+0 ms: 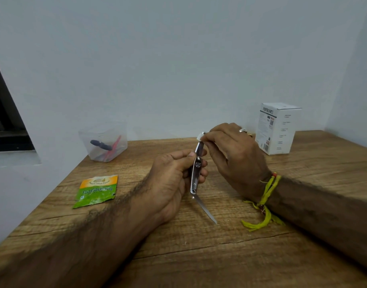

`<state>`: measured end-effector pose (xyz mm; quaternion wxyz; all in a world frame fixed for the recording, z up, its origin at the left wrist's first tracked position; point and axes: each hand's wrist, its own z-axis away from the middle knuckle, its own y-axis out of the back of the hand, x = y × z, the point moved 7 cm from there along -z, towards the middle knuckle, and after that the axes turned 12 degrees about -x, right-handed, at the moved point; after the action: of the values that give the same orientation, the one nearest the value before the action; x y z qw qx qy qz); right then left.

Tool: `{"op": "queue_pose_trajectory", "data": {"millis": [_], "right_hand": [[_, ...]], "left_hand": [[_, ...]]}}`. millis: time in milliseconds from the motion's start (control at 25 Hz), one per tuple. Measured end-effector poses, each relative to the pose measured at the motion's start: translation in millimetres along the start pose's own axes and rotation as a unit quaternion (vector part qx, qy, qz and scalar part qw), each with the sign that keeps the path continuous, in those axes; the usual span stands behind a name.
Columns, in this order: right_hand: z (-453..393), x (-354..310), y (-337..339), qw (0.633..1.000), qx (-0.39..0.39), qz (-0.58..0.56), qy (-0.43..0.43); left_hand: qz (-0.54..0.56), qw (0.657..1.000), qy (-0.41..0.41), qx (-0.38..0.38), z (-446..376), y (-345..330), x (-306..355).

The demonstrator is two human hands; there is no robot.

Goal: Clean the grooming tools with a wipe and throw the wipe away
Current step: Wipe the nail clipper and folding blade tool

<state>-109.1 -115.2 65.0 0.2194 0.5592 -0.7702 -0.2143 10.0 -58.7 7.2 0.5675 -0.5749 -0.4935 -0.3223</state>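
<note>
Above the wooden table (230, 256), roughly at its middle, the left hand (174, 179) curls its fingers and thumb around a metal nail clipper (196, 169) and holds it nearly upright, clear of the tabletop. A thin file blade (205, 210) swings out from the clipper's lower end and slants down toward the table. The right hand (234, 154), with a ring on one finger and yellow thread (265, 196) tied at the wrist, pinches a small white wipe (200, 137) against the clipper's top tip. Left of the clipper, a green and orange sachet (96, 191) lies flat on the table. Farther left and back, near the wall, stands a clear plastic tub (103, 142) with a dark tool and a pink tool inside. Right of the clipper, behind the right hand, a white box (279, 129) stands upright.
</note>
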Motion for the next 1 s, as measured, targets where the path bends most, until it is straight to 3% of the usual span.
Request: {"op": "queue_pose_trajectory", "data": {"millis": [240, 1000], "right_hand": [[-0.6, -9.4, 2.4, 0.999, -0.006, 0.039, 0.021], [1.0, -10.8, -2.1, 0.997, -0.053, 0.008, 0.050]], "left_hand": [[0.004, 1.000, 0.003, -0.007, -0.3, -0.7, 0.5], [0.017, 0.999, -0.013, -0.041, -1.4, -3.8, 2.9]]}}
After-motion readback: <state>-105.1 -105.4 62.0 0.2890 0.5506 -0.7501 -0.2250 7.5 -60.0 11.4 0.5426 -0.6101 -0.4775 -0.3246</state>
